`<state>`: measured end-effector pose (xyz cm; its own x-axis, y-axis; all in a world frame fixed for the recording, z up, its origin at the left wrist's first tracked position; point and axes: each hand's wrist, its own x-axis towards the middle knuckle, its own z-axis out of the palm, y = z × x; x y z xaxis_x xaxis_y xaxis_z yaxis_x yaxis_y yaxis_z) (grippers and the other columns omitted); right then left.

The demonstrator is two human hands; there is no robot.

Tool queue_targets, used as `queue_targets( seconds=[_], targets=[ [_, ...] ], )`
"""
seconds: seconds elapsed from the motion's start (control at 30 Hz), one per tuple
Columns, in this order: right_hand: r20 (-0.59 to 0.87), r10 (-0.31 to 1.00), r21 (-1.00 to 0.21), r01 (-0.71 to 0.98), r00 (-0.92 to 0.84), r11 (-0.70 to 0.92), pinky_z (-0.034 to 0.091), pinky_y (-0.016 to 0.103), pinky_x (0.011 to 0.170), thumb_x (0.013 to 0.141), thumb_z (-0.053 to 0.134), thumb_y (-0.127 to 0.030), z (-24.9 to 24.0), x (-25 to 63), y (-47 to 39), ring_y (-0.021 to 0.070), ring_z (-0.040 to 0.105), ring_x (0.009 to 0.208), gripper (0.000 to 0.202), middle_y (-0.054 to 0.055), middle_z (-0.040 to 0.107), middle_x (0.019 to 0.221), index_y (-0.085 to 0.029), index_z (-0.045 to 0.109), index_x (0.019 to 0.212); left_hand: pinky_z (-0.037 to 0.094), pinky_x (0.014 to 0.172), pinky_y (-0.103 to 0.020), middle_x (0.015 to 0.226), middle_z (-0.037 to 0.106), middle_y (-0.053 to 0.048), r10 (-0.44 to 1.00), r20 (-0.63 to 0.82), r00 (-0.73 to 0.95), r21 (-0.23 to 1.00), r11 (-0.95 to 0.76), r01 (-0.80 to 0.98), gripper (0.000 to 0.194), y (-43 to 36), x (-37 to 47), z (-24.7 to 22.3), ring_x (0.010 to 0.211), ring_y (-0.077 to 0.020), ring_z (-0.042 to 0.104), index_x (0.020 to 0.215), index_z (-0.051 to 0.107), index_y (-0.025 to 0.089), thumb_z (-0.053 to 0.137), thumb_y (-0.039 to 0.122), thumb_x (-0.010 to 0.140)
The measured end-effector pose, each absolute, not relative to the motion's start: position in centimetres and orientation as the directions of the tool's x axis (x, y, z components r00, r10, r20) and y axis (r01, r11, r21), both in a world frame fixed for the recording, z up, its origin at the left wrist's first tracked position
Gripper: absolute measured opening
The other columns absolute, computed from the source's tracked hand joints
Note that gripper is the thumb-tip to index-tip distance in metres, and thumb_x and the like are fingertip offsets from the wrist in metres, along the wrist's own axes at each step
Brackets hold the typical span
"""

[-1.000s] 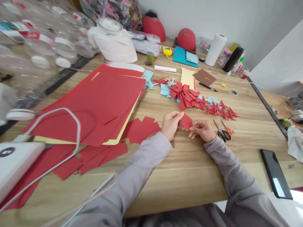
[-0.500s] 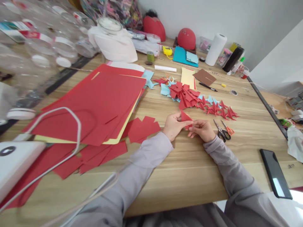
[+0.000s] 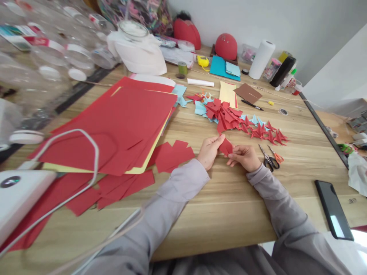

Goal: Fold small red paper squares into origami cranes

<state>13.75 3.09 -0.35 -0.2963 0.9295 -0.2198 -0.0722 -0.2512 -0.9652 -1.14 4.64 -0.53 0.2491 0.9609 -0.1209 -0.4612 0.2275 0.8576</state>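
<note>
A small folded piece of red paper (image 3: 226,147) is held just above the wooden table, between my two hands. My left hand (image 3: 210,151) pinches its upper left corner with thumb and fingers. At its lower right edge, my right hand (image 3: 245,157) grips it with thumb and forefinger. Beyond my hands lies a heap of red folded paper pieces (image 3: 225,114). Red and light blue pointed paper shapes (image 3: 260,130) trail off to its right. Black-handled scissors (image 3: 270,160) and small orange scissors (image 3: 277,156) lie beside my right hand.
Large red sheets (image 3: 114,126) are stacked at left, with cut red pieces (image 3: 174,156) near my left hand. A white device (image 3: 25,202) with a cable stands front left. A phone (image 3: 334,210) lies at right. Plastic bottles (image 3: 57,57) crowd the far left.
The red paper has turned from an upright triangle shape to a flatter, four-sided look. My left thumb has moved up to its top corner; my right hand has barely moved.
</note>
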Motion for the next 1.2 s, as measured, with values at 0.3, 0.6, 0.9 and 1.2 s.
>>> queue_targets(
  seconds=[0.3, 0.6, 0.9, 1.2],
  targets=[
    [-0.219, 0.926, -0.968, -0.048, -0.308, -0.245, 0.056, 0.020, 0.045, 0.056, 0.082, -0.033, -0.41, 13.69, 3.06, 0.0145, 0.068, 0.052, 0.031, 0.005, 0.073, 0.067, -0.013, 0.061, 0.068, 0.049, 0.051, -0.027, 0.066, 0.070, -0.009, 0.950, -0.241, 0.198, 0.780, 0.311, -0.543, 0.033, 4.81, -1.30, 0.28, 0.066, -0.0210, 0.068, 0.074, 0.064, 0.012, 0.063, 0.045, 0.071],
    [-0.196, 0.940, -0.973, -0.060, -0.280, -0.221, 0.057, 0.021, 0.047, 0.057, 0.081, -0.034, -0.48, 13.76, 3.07, 0.0144, 0.068, 0.053, 0.031, 0.006, 0.073, 0.068, -0.013, 0.063, 0.073, 0.046, 0.049, -0.024, 0.074, 0.071, -0.009, 0.958, -0.175, 0.227, 0.776, 0.276, -0.567, 0.043, 4.86, -1.19, 0.00, 0.063, -0.0172, 0.066, 0.081, 0.063, 0.012, 0.069, 0.052, 0.065],
    [-0.182, 0.939, -0.975, -0.072, -0.291, -0.211, 0.057, 0.021, 0.046, 0.057, 0.081, -0.033, -0.69, 13.67, 3.09, 0.0141, 0.068, 0.051, 0.029, 0.003, 0.070, 0.060, -0.014, 0.063, 0.068, 0.044, 0.051, -0.023, 0.065, 0.068, -0.004, 0.960, -0.162, 0.227, 0.884, 0.244, -0.398, 0.028, 4.36, -0.98, -0.20, 0.053, -0.0109, 0.058, 0.070, 0.068, 0.011, 0.080, 0.032, 0.054],
    [-0.196, 0.930, -0.975, -0.044, -0.311, -0.220, 0.057, 0.021, 0.046, 0.057, 0.081, -0.033, -0.66, 13.72, 3.04, 0.0147, 0.068, 0.052, 0.030, 0.003, 0.071, 0.062, -0.013, 0.063, 0.070, 0.044, 0.045, -0.026, 0.063, 0.070, -0.011, 0.961, -0.189, 0.204, 0.840, 0.266, -0.473, 0.042, 4.60, -1.02, -0.21, 0.055, -0.0187, 0.064, 0.061, 0.067, 0.012, 0.063, 0.053, 0.069]
  ],
)
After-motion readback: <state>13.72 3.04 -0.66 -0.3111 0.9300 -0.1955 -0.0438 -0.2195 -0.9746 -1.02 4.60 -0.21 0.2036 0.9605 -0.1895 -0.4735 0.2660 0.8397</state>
